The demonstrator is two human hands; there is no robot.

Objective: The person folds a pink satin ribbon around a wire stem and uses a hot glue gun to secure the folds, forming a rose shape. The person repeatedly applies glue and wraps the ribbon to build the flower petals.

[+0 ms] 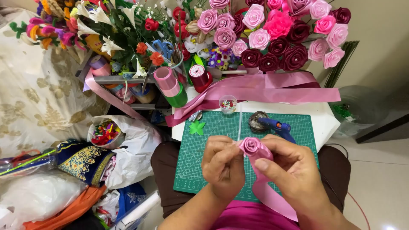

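Head view, work in hand: a pink ribbon rose (252,146) sits between my two hands, near centre, above the green cutting mat (213,127).
Left hand (222,164): my fingers are curled and pressed together around the stem side of the rose, at its left.
Right hand (289,168): my fingers pinch the ribbon at the right of the rose, thumb pressed on the fold.
Ribbon tail (266,191): pink, runs down from the rose under my right hand toward my lap.
Mat: lies on the white surface (326,121), near edge at my knees.
Glue gun (276,126): blue, lies on the mat just beyond my right hand.
Round tin (257,120): dark, touching the glue gun's nozzle end, far side of the mat.
Green leaf cut-out (197,127): on the mat, far left.
Bead cup (228,104): small, clear, beyond the mat's far edge.
Finished roses (277,38): pink and dark red, massed at far right.
Ribbon spools (168,83): pink and green, far left of the surface.
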